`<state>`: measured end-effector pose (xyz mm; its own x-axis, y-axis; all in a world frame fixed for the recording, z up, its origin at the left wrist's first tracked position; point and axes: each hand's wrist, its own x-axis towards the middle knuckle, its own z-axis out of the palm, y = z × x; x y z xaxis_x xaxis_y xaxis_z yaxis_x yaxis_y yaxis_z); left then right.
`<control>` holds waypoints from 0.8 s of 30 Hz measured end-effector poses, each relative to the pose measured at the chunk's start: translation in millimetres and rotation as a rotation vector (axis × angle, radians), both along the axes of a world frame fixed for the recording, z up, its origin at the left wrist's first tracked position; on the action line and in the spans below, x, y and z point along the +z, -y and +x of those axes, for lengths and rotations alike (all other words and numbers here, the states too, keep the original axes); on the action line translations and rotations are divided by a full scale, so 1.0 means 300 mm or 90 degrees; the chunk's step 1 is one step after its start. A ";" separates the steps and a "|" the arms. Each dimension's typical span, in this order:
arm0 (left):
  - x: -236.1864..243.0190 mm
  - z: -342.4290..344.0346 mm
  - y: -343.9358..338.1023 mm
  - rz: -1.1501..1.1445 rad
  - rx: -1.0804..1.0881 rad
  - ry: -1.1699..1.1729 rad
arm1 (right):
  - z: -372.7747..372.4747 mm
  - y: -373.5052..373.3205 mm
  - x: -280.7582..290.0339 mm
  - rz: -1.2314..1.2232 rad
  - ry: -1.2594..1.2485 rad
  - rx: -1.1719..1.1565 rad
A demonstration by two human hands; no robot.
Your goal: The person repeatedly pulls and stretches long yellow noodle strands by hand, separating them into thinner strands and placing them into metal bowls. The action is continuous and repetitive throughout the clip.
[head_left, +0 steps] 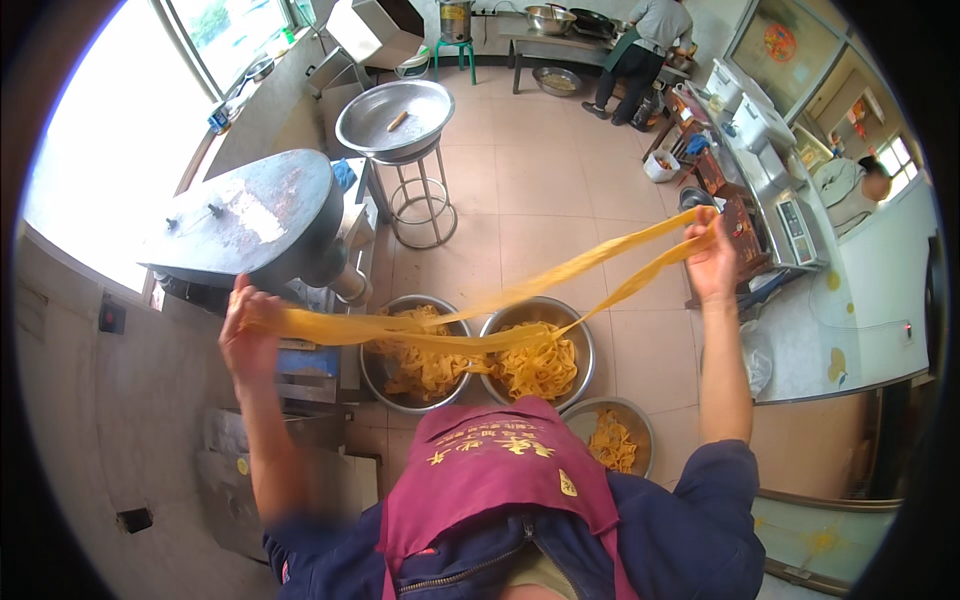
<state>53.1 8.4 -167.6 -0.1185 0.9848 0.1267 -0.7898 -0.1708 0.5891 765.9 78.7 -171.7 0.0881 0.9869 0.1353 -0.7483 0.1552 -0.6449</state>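
Note:
My left hand (250,330), at chest height on the left, grips a long yellow dough strip (610,256) beside a grey metal machine (245,205). My right hand (710,250), raised at the right, holds the other end, so the strip stretches between them in two bands, slightly blurred. Below it are two steel bowls (586,370) of tangled yellow strips (530,370). A third steel bowl (645,450) with fewer strips sits lower right, partly behind my maroon apron (500,465).
A wide steel basin (355,130) with a wooden stick sits on a metal stand ahead-left. A counter (770,175) with white containers and a scale lines the right. One person (640,60) bends at the far bench; another (840,200) is beyond the counter. A white bucket (660,170) stands on the floor.

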 end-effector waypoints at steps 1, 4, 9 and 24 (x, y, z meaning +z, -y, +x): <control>0.047 -0.017 0.028 -0.046 0.087 -0.030 | 0.105 -0.004 -0.014 0.010 0.025 -0.047; -0.017 -0.201 0.063 0.056 0.063 -0.137 | 0.369 -0.034 -0.024 0.041 0.051 -0.147; 0.052 -0.204 0.070 0.023 0.146 -0.275 | 0.552 -0.051 0.053 0.033 0.131 -0.341; 0.213 0.098 0.006 0.067 0.072 -0.813 | -0.197 0.135 0.221 0.163 -0.180 0.347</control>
<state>82.4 6.5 -103.6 0.0625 0.9556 0.2880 0.3439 -0.2915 0.8926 706.7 38.1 -105.4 -0.3484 0.8399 0.4161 -0.8978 -0.1715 -0.4056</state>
